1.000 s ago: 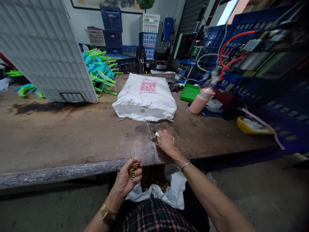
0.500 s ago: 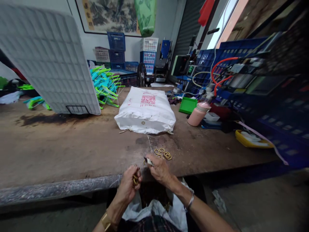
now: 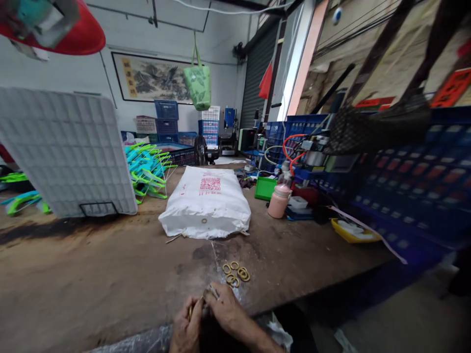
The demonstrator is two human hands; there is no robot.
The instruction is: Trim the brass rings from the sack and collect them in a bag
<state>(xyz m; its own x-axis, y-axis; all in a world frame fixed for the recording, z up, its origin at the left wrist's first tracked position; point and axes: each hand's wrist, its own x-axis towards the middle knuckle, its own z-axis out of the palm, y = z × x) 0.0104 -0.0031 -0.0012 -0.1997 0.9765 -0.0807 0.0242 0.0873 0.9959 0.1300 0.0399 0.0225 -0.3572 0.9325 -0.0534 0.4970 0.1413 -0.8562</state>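
Note:
Near the table's front edge, my left hand (image 3: pixel 186 327) is closed around brass-coloured rings (image 3: pixel 190 312), mostly hidden by the fingers. Close against it, my right hand (image 3: pixel 230 309) pinches a small grey tool (image 3: pixel 214 292); its kind is not clear. The fingertips of both hands meet, and what lies between them is too small to make out. Just beyond the right hand, several more brass-coloured rings (image 3: pixel 234 265) lie loosely together on the brown table (image 3: pixel 132 274).
Behind the rings sits a full white sack (image 3: pixel 209 206) with red print. A white ribbed panel (image 3: pixel 77 152) stands at left, beside green and blue hangers (image 3: pixel 147 169). To the right are a pink bottle (image 3: pixel 278 202), a green tray (image 3: pixel 265 188) and a yellow dish (image 3: pixel 353 230).
The camera view has tilted up, so everything sits lower in the picture. My right hand has come in against my left. More rings near the right hand now show.

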